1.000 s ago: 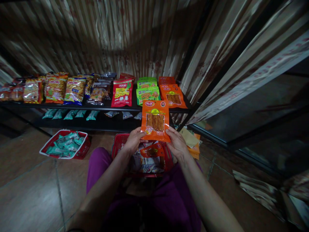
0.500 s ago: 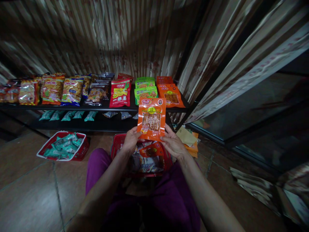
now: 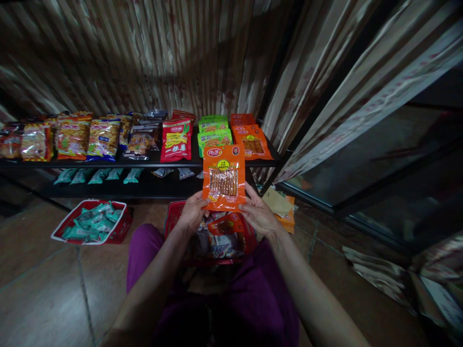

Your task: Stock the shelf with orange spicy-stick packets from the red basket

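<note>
Between my two hands an orange snack packet (image 3: 224, 179) is held upright, its clear window showing brown strips. My left hand (image 3: 194, 210) pinches its lower left corner, and my right hand (image 3: 259, 212) grips the lower right corner. Below the packet, a red basket (image 3: 174, 212) stands between my knees. Inside it lie another orange packet (image 3: 227, 224) and several white wrapped snacks (image 3: 224, 246), partly hidden by my hands. Similar orange packets (image 3: 254, 141) rest on the upper shelf just behind the held one.
The black shelf (image 3: 144, 164) carries a red packet (image 3: 176, 140), green packets (image 3: 215, 138) and several snack bags (image 3: 103, 139). Teal packets (image 3: 99, 176) lie on the lower level. A red basket with a white rim (image 3: 125, 212) sits on the floor at left. Cardboard (image 3: 278, 202) lies at right.
The view has shifted slightly, so the shelf goods appear a little further left. Both hands keep their hold on the orange packet, which stays in nearly the same pose.
</note>
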Demonstrator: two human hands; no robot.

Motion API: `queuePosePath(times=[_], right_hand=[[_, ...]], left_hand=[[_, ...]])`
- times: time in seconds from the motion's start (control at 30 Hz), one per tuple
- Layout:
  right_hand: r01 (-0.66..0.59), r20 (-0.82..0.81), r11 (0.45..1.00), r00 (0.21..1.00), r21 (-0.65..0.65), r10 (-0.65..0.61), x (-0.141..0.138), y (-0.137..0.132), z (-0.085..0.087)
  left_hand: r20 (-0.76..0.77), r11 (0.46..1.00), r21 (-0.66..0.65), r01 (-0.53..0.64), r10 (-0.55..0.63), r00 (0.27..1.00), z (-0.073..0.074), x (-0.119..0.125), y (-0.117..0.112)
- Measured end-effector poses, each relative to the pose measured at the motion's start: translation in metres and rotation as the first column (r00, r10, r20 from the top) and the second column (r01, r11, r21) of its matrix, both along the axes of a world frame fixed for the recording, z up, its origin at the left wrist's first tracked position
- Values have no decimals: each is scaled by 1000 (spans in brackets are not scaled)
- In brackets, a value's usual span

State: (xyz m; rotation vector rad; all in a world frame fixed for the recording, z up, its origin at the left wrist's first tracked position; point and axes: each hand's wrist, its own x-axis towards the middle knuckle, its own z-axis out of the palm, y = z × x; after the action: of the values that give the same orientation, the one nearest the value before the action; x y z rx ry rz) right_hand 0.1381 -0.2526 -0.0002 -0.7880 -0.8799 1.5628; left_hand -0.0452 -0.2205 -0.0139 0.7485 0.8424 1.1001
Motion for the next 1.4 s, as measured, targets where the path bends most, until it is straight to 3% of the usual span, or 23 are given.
queuePosePath(times=[0.2,0.4,0.57,0.67,0.77,0.9,0.97,1.07,1.17,1.23,1.3,1.4], right_hand=[[37,8,998,999,-60,-36,2,-3,-4],[248,27,964,969,-99,-247,11,9,-1],[392,44,910,920,-137,-390,13,18,-2],[417,23,894,908,-163,-419,13,17,-4],[402,33,901,915,-166,-402,12,14,-5],[329,89,935,943,-134,-319,7,8,0],[260,154,959,958,-111,-241,4,5,2],[150,278,986,952,-74,-124,2,2,3],[93,359,995,931,-40,-72,3,0,2],[75,389,997,919,-26,-59,4,-1,2],[71,395,997,917,-27,-54,6,-2,3],[88,327,994,943,-69,-60,6,-2,5]], left_hand=[[-58,998,66,7,-3,998,-3,1,-5],[-198,994,107,29,-7,980,-4,-1,-11],[-281,979,92,181,-149,948,-5,-9,-15],[-327,965,98,241,-198,924,4,-17,-10],[-345,961,161,225,-159,925,20,-21,0],[-279,970,240,50,20,960,43,-16,18],[-263,961,273,34,40,964,53,-11,28],[-419,922,355,155,9,908,67,-4,42],[-689,813,416,408,-11,725,79,-1,51],[-774,756,412,508,-4,633,82,2,55],[-771,741,401,539,-44,635,78,5,58],[-680,796,369,479,-121,723,63,9,59]])
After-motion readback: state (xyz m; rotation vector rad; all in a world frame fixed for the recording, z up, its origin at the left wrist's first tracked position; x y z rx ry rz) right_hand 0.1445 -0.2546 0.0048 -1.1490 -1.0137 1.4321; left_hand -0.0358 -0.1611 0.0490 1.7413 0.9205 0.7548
